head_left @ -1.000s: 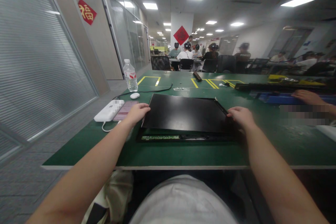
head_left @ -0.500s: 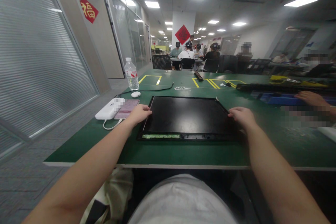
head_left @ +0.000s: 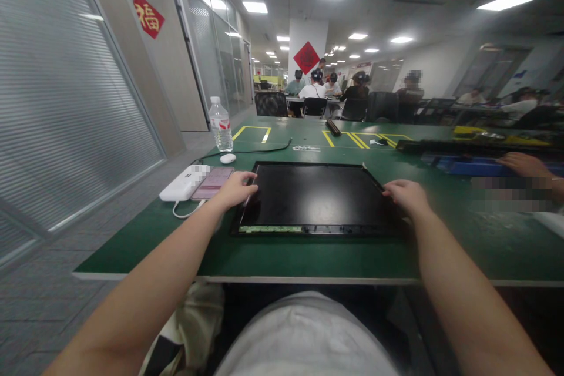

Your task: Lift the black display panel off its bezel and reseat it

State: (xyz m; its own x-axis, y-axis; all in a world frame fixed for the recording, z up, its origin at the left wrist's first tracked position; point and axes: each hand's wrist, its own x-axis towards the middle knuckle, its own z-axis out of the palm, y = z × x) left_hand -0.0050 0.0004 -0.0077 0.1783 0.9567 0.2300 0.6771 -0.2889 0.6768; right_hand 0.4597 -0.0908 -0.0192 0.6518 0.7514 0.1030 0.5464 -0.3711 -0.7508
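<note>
A flat black LCD screen panel (head_left: 317,197) in a black frame lies on the green table in front of me, with a green strip (head_left: 271,229) along its near edge. At its left edge is my left hand (head_left: 238,190), thumb and forefinger parted; whether it touches the frame is hard to tell. My right hand (head_left: 405,195) has its fingers pinched together on the right edge of the frame. Its fingertips partly cover that edge.
Left of the panel lie a white power bank (head_left: 183,183), a phone (head_left: 212,182) and a small white case (head_left: 228,158). Behind them stands a water bottle (head_left: 221,126). A black bar (head_left: 333,127) lies farther back. At right, a co-worker's hand (head_left: 524,163) is near a blue strip (head_left: 458,165).
My left thumb and forefinger have parted at the panel's left edge, where they were pinched together. The right hand and the panel look nearly still.
</note>
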